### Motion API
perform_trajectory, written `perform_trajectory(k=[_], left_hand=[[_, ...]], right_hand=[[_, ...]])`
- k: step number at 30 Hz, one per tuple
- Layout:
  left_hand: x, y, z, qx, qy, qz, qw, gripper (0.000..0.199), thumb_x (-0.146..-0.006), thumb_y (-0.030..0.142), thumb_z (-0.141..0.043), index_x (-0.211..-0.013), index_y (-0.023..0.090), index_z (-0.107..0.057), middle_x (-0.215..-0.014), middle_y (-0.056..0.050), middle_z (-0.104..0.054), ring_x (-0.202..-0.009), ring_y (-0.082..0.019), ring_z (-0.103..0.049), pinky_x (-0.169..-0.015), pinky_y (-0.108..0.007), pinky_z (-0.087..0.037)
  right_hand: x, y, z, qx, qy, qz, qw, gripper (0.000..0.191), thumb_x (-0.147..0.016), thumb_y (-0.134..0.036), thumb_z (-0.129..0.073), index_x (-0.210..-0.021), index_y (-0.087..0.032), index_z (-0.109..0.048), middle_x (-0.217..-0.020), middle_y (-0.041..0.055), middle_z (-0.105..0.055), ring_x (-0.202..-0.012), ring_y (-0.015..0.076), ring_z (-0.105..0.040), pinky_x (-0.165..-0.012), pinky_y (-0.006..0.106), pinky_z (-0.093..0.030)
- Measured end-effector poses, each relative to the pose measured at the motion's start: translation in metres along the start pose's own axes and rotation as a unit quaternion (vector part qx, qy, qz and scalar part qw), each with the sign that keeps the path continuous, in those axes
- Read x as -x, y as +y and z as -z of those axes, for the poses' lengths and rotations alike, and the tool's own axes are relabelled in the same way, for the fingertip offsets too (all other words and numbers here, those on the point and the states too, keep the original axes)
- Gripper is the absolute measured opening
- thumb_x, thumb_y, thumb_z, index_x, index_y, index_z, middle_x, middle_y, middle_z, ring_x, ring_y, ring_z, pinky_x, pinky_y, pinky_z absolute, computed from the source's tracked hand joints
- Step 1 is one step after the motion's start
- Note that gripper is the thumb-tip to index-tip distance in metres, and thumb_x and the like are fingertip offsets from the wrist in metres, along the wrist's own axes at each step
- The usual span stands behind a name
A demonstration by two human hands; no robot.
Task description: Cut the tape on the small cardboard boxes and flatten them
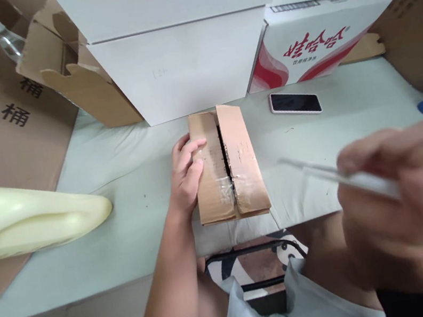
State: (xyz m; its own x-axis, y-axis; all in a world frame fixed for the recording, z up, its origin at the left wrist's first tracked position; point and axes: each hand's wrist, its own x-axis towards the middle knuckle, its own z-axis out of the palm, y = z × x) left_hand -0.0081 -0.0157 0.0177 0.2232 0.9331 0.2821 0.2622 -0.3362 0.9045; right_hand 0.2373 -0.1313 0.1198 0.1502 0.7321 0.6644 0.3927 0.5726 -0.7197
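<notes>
A small brown cardboard box (245,174) lies on the pale green cloth. Its two top flaps leave a narrow dark gap between them, with torn, crumpled clear tape near the front end. My left hand (187,170) grips the box along its left side, thumb and forefinger on the top flap. Off to the right and raised nearer the camera, my right hand (398,186) is closed round a slim pointed tool (373,183) with a whitish shaft. Motion blurs this hand, and the tool's exact kind cannot be made out. The tip points left, apart from the box.
A phone (295,103) lies behind and right of the box. White cartons (183,66) and a red-and-white carton (317,40) line the back. At left are an open cardboard box (79,94), a clear bottle (7,38) and a pale yellow-green rounded object (34,215).
</notes>
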Motion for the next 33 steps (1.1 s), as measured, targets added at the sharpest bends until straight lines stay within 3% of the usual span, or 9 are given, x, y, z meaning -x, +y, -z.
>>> perform_trajectory(k=[2,4,6,9,11,17,23,27,33], left_hand=[[0.001,0.001,0.000,0.008,0.002,0.009,1.000,0.036,-0.098,0.034,-0.052,-0.129,0.026,-0.069,-0.156,-0.009,-0.055,-0.153,-0.033,-0.047,-0.131,-0.051,-0.041],[0.001,0.001,-0.001,0.017,0.004,0.016,1.000,0.035,-0.098,0.034,-0.053,-0.128,0.026,-0.070,-0.156,-0.009,-0.055,-0.153,-0.033,-0.047,-0.130,-0.050,-0.042],[0.000,-0.001,-0.001,0.025,0.006,0.016,1.000,0.034,-0.097,0.034,-0.055,-0.127,0.027,-0.071,-0.156,-0.009,-0.055,-0.152,-0.033,-0.048,-0.129,-0.049,-0.043],[0.000,-0.003,0.000,0.037,0.004,0.015,0.999,0.035,-0.097,0.034,-0.056,-0.127,0.028,-0.071,-0.155,-0.008,-0.055,-0.152,-0.032,-0.048,-0.131,-0.049,-0.041],[0.000,-0.004,0.000,0.048,0.005,0.017,0.999,0.034,-0.096,0.034,-0.056,-0.127,0.028,-0.072,-0.155,-0.008,-0.055,-0.152,-0.032,-0.048,-0.131,-0.048,-0.039],[-0.004,-0.008,0.006,0.076,0.040,0.044,0.995,0.037,-0.091,0.037,-0.062,-0.125,0.027,-0.075,-0.150,-0.008,-0.061,-0.148,-0.032,-0.052,-0.131,-0.047,-0.038],[-0.010,-0.024,0.022,0.141,0.198,0.159,0.957,0.039,-0.081,0.034,-0.068,-0.119,0.026,-0.074,-0.127,-0.005,-0.074,-0.125,-0.029,-0.067,-0.108,-0.039,-0.056],[-0.010,-0.027,0.021,0.187,0.216,0.230,0.930,0.046,-0.080,0.037,-0.073,-0.126,0.030,-0.072,-0.113,-0.003,-0.078,-0.111,-0.028,-0.074,-0.096,-0.038,-0.062],[-0.011,-0.020,0.014,0.269,0.191,0.212,0.920,0.067,-0.071,0.064,-0.088,-0.127,0.031,-0.071,-0.136,-0.006,-0.075,-0.137,-0.035,-0.067,-0.110,-0.044,-0.059]], right_hand=[[-0.007,0.032,-0.003,0.110,0.090,0.067,0.988,0.020,-0.092,-0.010,-0.065,-0.092,-0.027,-0.054,-0.085,-0.0017,-0.054,-0.068,0.0141,-0.062,-0.063,0.033,-0.049],[-0.009,0.070,-0.008,0.241,0.002,0.062,0.969,0.017,-0.090,-0.011,-0.061,-0.085,-0.025,-0.054,-0.079,-0.0022,-0.059,-0.066,0.0147,-0.058,-0.064,0.031,-0.047],[-0.005,0.106,-0.013,0.338,-0.099,-0.039,0.935,0.007,-0.089,-0.019,-0.061,-0.093,-0.025,-0.060,-0.082,0.0009,-0.067,-0.067,0.0173,-0.059,-0.061,0.031,-0.043],[0.008,0.145,-0.018,0.410,-0.251,-0.183,0.858,0.027,-0.088,-0.027,-0.061,-0.114,-0.022,-0.067,-0.098,0.0096,-0.074,-0.074,0.0239,-0.064,-0.062,0.033,-0.043],[0.015,0.160,-0.019,0.413,-0.286,-0.202,0.840,0.034,-0.089,-0.026,-0.059,-0.120,-0.020,-0.068,-0.107,0.0150,-0.075,-0.085,0.0294,-0.069,-0.069,0.038,-0.049],[0.015,0.156,-0.025,0.334,-0.258,-0.151,0.894,0.032,-0.091,-0.027,-0.056,-0.118,-0.018,-0.070,-0.111,0.0174,-0.075,-0.099,0.0330,-0.071,-0.089,0.045,-0.054],[0.015,0.134,-0.037,0.177,-0.385,-0.288,0.858,0.016,-0.094,-0.031,-0.054,-0.096,-0.022,-0.068,-0.079,0.0040,-0.073,-0.072,0.0221,-0.066,-0.072,0.036,-0.049],[0.022,0.132,-0.043,0.015,-0.380,-0.300,0.875,0.026,-0.098,-0.041,-0.053,-0.112,-0.022,-0.065,-0.101,0.0074,-0.077,-0.095,0.0267,-0.072,-0.085,0.041,-0.056],[0.027,0.136,-0.045,-0.120,-0.320,-0.294,0.893,0.036,-0.100,-0.045,-0.055,-0.128,-0.023,-0.057,-0.123,0.0115,-0.074,-0.113,0.0283,-0.071,-0.100,0.049,-0.058]])
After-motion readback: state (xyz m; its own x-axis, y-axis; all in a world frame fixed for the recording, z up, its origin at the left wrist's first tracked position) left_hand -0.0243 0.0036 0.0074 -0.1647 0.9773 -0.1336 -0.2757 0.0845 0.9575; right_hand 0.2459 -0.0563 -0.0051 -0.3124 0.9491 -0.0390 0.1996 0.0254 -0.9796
